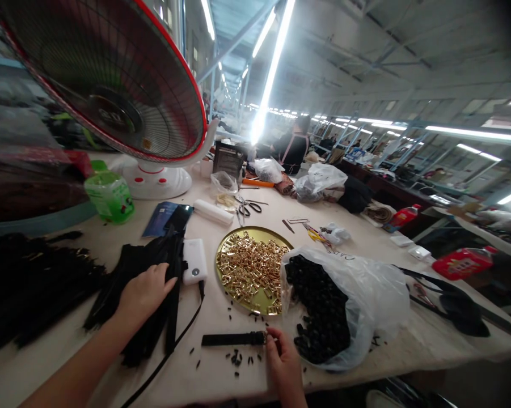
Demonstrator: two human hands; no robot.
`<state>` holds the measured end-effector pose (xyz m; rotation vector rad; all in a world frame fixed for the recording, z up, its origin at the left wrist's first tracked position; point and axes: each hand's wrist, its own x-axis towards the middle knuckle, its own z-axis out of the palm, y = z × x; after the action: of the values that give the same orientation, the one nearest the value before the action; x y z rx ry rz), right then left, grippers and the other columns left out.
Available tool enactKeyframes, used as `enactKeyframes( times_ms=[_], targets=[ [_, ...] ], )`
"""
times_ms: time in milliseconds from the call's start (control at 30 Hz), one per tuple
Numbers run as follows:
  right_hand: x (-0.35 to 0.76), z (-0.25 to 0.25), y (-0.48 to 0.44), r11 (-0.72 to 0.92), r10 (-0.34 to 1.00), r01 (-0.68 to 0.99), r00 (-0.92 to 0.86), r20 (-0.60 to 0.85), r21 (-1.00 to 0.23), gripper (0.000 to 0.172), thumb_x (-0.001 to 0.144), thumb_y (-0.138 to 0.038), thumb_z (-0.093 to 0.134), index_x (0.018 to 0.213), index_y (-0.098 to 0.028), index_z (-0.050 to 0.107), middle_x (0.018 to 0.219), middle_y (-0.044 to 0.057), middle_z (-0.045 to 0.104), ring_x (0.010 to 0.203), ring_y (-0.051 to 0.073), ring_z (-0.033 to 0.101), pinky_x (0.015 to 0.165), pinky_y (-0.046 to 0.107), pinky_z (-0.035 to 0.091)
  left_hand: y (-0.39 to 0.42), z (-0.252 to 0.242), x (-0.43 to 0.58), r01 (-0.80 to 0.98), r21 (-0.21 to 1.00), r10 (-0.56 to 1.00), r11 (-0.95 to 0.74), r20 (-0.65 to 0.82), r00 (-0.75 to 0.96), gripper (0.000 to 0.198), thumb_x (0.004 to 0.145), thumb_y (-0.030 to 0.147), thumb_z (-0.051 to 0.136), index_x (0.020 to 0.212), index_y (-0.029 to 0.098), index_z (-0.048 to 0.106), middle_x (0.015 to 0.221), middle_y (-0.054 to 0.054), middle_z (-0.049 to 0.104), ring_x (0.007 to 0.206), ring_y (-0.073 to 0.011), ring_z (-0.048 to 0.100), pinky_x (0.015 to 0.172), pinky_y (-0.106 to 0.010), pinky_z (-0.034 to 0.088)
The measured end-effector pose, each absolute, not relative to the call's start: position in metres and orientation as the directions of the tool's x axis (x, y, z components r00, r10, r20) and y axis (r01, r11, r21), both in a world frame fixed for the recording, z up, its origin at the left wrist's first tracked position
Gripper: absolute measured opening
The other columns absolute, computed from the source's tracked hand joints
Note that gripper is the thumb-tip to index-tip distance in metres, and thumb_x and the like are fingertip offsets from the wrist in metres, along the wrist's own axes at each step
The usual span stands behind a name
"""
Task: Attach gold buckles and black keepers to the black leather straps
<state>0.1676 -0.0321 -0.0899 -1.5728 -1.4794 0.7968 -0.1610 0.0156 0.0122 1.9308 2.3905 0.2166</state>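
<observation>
Closest in, the right hand (283,357) sits at about 6 o'clock on the table (357,226). Its fingertips are pinched together on the right end of a short black strap (233,339), which lies flat and runs off toward 9 o'clock from the hand. A sprinkle of tiny loose black bits (238,358) lies just below the strap.

The left hand (147,292) is over at roughly 10 o'clock from the right one. It's flat, palm down, fingers spread out and resting on a pile of black straps (153,272), not really gripping anything. A white power bank (194,260) sits just beside its fingertips, with a black cable (182,334) trailing back toward the table edge.

At 12 o'clock from the right hand there's a round gold tray (255,233) heaped with gold buckles (249,272). At 1 o'clock a clear plastic bag (374,294) spills small black pieces (323,306), touching the tray's right rim.

Further back: scissors (249,207) past the tray, a green bottle (109,195) at 10 o'clock, and a big red-rimmed fan (110,73) behind it. Way off at 12 o'clock a person (293,148) sits at the far end under the strip lights.
</observation>
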Motion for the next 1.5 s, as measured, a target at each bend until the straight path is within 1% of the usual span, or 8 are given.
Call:
enactKeyframes(
  times_ms=[400, 567, 767, 1000, 1100, 1200, 1433, 1500],
  targets=[
    [0.168, -0.085, -0.035, 0.073, 0.985, 0.386, 0.114, 0.127, -0.919, 0.026, 0.076, -0.041, 0.054, 0.084, -0.02, 0.066, 0.081, 0.007, 0.068, 0.078, 0.024, 0.061, 0.071, 0.033, 0.047, 0.013, 0.03, -0.164, 0.938, 0.246, 0.959, 0.242, 0.086, -0.27, 0.038, 0.085, 0.034, 0.025, 0.094, 0.012, 0.055, 0.088, -0.014, 0.066, 0.083, -0.028, 0.063, 0.069, -0.034, 0.045],
    [0.169, -0.059, -0.031, 0.006, 0.964, 0.212, 0.258, 0.062, -0.977, 0.038, 0.077, -0.049, 0.052, 0.096, -0.018, 0.06, 0.072, 0.003, 0.061, 0.064, 0.017, 0.056, 0.061, 0.028, 0.045, -0.001, 0.031, -0.111, 0.793, 0.59, 0.982, -0.15, -0.002, 0.187, 0.034, 0.082, 0.037, 0.036, 0.102, 0.021, 0.059, 0.098, -0.004, 0.067, 0.089, -0.0221, 0.062, 0.079, -0.026, 0.044],
    [0.17, -0.021, -0.032, -0.021, 0.982, 0.103, 0.188, -0.002, -0.994, 0.03, 0.079, -0.046, 0.05, 0.083, -0.017, 0.056, 0.056, -0.005, 0.043, 0.05, 0.01, 0.04, 0.048, 0.021, 0.035, -0.012, 0.005, -0.041, 0.725, 0.611, 0.868, -0.317, -0.121, 0.481, 0.041, 0.078, 0.025, 0.038, 0.113, 0.025, 0.059, 0.104, -0.007, 0.065, 0.091, -0.0241, 0.062, 0.08, -0.031, 0.045],
    [0.186, -0.019, -0.022, 0.003, 0.988, 0.404, 0.137, 0.064, -0.915, 0.022, 0.084, -0.036, 0.043, 0.081, -0.017, 0.055, 0.067, 0.0, 0.055, 0.063, 0.014, 0.052, 0.059, 0.023, 0.041, -0.008, 0.015, -0.015, 0.706, 0.672, 0.832, -0.224, -0.245, 0.497, 0.029, 0.078, 0.042, 0.042, 0.079, 0.023, 0.064, 0.079, -0.003, 0.069, 0.073, -0.0212, 0.062, 0.064, -0.026, 0.043],
    [0.216, -0.018, -0.003, -0.072, 0.971, 0.805, 0.193, 0.144, -0.589, 0.019, 0.085, -0.026, 0.04, 0.084, -0.017, 0.057, 0.079, 0.004, 0.059, 0.074, 0.016, 0.055, 0.067, 0.025, 0.041, -0.004, 0.017, -0.018, 0.719, 0.68, 0.864, -0.145, -0.266, 0.427, 0.028, 0.076, 0.038, 0.041, 0.081, 0.022, 0.062, 0.08, -0.003, 0.068, 0.076, -0.0219, 0.062, 0.066, -0.027, 0.043],
    [0.234, -0.023, 0.012, -0.105, 0.979, 0.893, 0.17, 0.113, -0.437, 0.007, 0.075, -0.018, 0.054, 0.073, -0.018, 0.06, 0.079, 0.006, 0.059, 0.077, 0.02, 0.056, 0.07, 0.029, 0.038, -0.003, 0.015, -0.021, 0.648, 0.762, 0.856, -0.001, -0.334, 0.394, 0.032, 0.073, 0.04, 0.038, 0.085, 0.019, 0.059, 0.067, -0.001, 0.062, 0.061, -0.0185, 0.059, 0.053, -0.024, 0.043],
    [0.225, -0.027, 0.019, -0.073, 0.988, 0.919, 0.12, 0.099, -0.387, 0.005, 0.071, -0.012, 0.056, 0.071, -0.017, 0.059, 0.082, 0.007, 0.058, 0.08, 0.021, 0.055, 0.072, 0.031, 0.038, -0.006, 0.023, -0.022, 0.303, 0.877, 0.725, 0.374, -0.48, 0.494, 0.046, 0.071, 0.046, 0.044, 0.104, 0.014, 0.05, 0.046, 0.01, 0.042, 0.035, -0.0058, 0.028, 0.036, -0.019, 0.018],
    [0.224, -0.02, 0.014, -0.049, 0.987, 0.86, 0.12, 0.108, -0.509, 0.006, 0.076, -0.017, 0.052, 0.079, -0.017, 0.057, 0.083, 0.006, 0.058, 0.078, 0.019, 0.055, 0.071, 0.029, 0.039, -0.007, 0.028, -0.025, 0.21, 0.864, 0.682, 0.458, -0.493, 0.54, 0.047, 0.073, 0.047, 0.046, 0.105, 0.014, 0.05, 0.046, 0.01, 0.041, 0.036, -0.0049, 0.025, 0.037, -0.019, 0.016]
  ],
)
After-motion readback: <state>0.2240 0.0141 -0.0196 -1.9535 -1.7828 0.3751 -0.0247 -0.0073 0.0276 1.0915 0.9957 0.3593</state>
